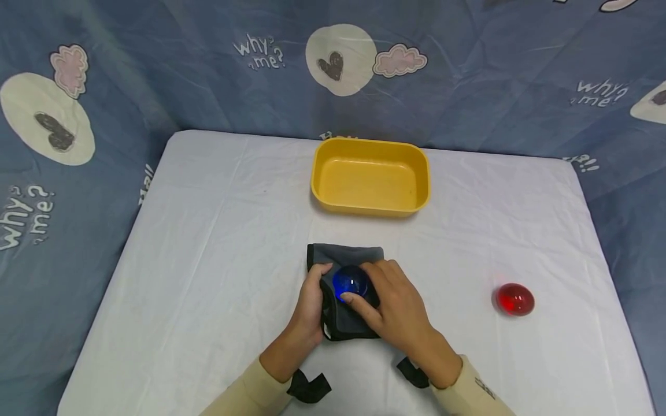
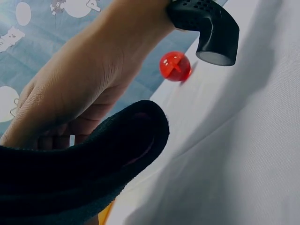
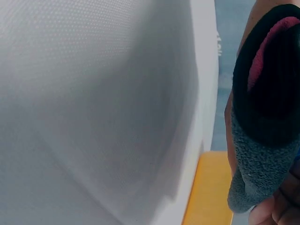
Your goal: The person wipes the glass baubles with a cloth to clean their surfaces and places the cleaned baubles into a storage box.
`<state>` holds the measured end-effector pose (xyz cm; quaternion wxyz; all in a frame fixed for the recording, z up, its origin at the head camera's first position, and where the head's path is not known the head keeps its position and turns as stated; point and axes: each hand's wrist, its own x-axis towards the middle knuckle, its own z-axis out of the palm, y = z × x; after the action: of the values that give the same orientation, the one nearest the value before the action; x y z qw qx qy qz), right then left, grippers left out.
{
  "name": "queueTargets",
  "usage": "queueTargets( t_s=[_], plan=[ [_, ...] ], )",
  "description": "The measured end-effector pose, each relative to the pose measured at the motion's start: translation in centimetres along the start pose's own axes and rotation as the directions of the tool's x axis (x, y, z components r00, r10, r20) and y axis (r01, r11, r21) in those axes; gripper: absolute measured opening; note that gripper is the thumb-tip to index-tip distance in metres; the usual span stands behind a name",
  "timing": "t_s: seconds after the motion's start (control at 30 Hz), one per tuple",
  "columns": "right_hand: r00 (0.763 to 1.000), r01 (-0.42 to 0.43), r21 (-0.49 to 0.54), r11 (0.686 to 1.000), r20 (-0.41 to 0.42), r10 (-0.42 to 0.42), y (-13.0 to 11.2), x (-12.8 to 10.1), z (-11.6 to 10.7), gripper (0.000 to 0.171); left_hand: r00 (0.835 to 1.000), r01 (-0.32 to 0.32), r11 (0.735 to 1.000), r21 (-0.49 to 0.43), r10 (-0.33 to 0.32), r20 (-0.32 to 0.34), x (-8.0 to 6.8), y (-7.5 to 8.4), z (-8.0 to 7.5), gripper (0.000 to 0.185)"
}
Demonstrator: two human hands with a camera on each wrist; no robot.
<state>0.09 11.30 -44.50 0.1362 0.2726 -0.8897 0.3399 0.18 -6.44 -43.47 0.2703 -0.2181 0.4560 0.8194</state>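
Note:
A folded dark grey cloth (image 1: 346, 254) with black edging lies under both hands. My left hand (image 1: 307, 315) grips its left side, thumb on top. On the cloth is a glossy, see-through blue ball (image 1: 350, 281). My right hand (image 1: 400, 303) holds this ball against the cloth between thumb and fingers. The left wrist view catches the cloth's thick dark fold (image 2: 136, 140) below a hand. A pinkish inner layer (image 3: 257, 70) shows in the fold in the right wrist view. Parts of the left fingers are hidden by the cloth.
A see-through red ball (image 1: 515, 299) sits on the white-covered table (image 1: 234, 242) to the right. Beyond the cloth stands a yellow rectangular tub (image 1: 369, 209). Blue printed fabric (image 1: 208, 75) hangs behind and beside the table. Black wrist-camera straps (image 1: 310, 388) hang near the sleeves.

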Motion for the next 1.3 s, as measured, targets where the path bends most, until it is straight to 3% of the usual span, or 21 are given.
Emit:
queueTargets(
  t_s=[0.2,0.47,0.77,1.3],
  plan=[
    [1.0,-0.021,-0.018,1.0,0.021,0.021,0.12,-0.19,-0.07,0.064,1.0,0.01,1.0,0.03,-0.009,-0.029,0.1,-0.04,0.12,0.058],
    [0.997,0.021,-0.075,0.997,0.079,-0.015,-0.04,-0.03,-0.37,0.076,0.999,-0.029,0.999,-0.025,0.03,0.035,0.27,0.07,0.07,0.059],
    [0.998,0.051,-0.057,0.997,0.029,-0.049,-0.27,0.33,-0.28,0.064,0.999,-0.027,0.999,-0.019,0.028,0.042,0.04,0.13,0.05,0.057],
    [0.999,-0.054,0.045,0.998,-0.007,0.054,-0.41,0.33,-0.37,0.059,1.0,-0.009,1.0,-0.001,0.009,0.027,-0.4,-0.13,0.11,0.061]
  ],
)
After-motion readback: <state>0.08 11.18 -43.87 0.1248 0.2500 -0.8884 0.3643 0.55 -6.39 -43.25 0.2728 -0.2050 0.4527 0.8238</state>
